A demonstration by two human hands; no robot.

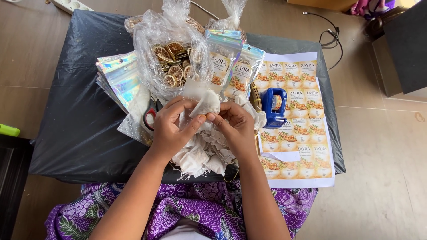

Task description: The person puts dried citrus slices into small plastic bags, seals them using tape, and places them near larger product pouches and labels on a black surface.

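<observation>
Head view, looking down on a low table (66, 133) draped in black plastic; the person sits at its near edge, purple patterned cloth (195, 209) over the lap.

Hands. The left hand (171, 126) and right hand (235, 124) meet above the table's middle, both pinching one small white mesh bag (203, 103) between thumb and fingertips. The bag is held just above a heap of like bags (200, 155) that lies at the near edge, under the wrists.

Open room. The left third of the black cover is bare out to its left and near edges. To the right, the cover is bare only in a narrow strip past the label sheet. Tiled floor (382, 169) surrounds the table on both sides.

Packages. A stack of shiny iridescent pouches (120, 80) lies left of centre. Behind the hands stands a clear plastic bag (171, 58) of dried citrus slices, its neck gathered upward. Just right of it lean two filled pouches (231, 64) with iridescent tops and pale front labels. Scissors (150, 116) with red and black handles lie partly hidden beside the left hand.

Labels. A white sheet (293, 120) of rectangular stickers, cream with orange fruit pictures, covers the table's right part, reaching the near edge. A blue tape dispenser (273, 106) stands on its left margin, near the right hand.
</observation>
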